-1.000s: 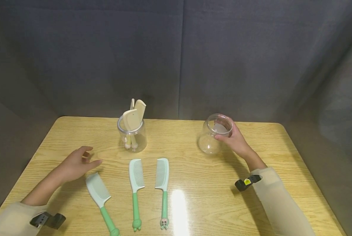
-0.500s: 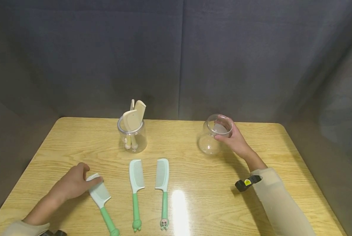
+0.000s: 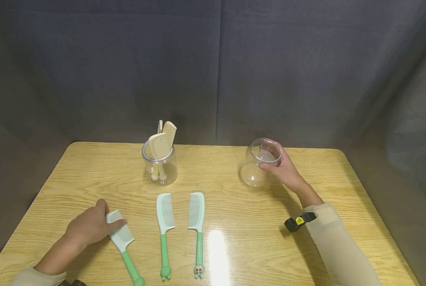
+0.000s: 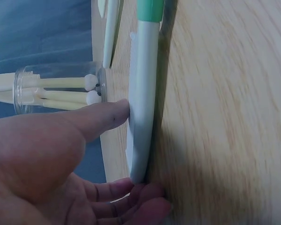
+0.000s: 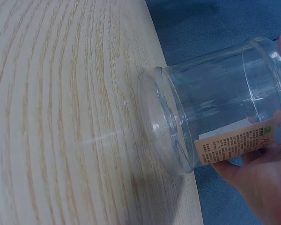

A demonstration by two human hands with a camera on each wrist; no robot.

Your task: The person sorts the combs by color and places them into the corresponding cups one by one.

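Table [image 3: 234, 222] first: pale wood grain, and everything I name sits relative to the full jar [image 3: 160, 163] standing upright at its back centre, which carries cream combs [image 3: 161, 143] with their heads poking above the rim.

Well to the right of that full jar stands an empty jar [image 3: 260, 162]. My right hand [image 3: 284, 171] is wrapped round its mouth and side, fingers curled on the glass; the right wrist view shows a paper label under those fingers.

In front of the full jar lie three green-handled combs, all with handles pointing toward me and pale heads toward the jar. The middle comb [image 3: 164, 230] and the right comb [image 3: 197, 226] lie nearly straight, just apart and untouched.

The left comb [image 3: 121, 242] lies front-left of the full jar, its long axis slanted, head leaning out to the left, handle running back toward me and to the right. My left hand [image 3: 87, 227] is on that head: the left wrist view shows the thumb [image 4: 100, 117] pressed on one flat face and the fingertips [image 4: 140, 199] curled at the head's rounded end, a pinch forming. The comb appears to rest on the wood. The left hand is far nearer this comb than the right.
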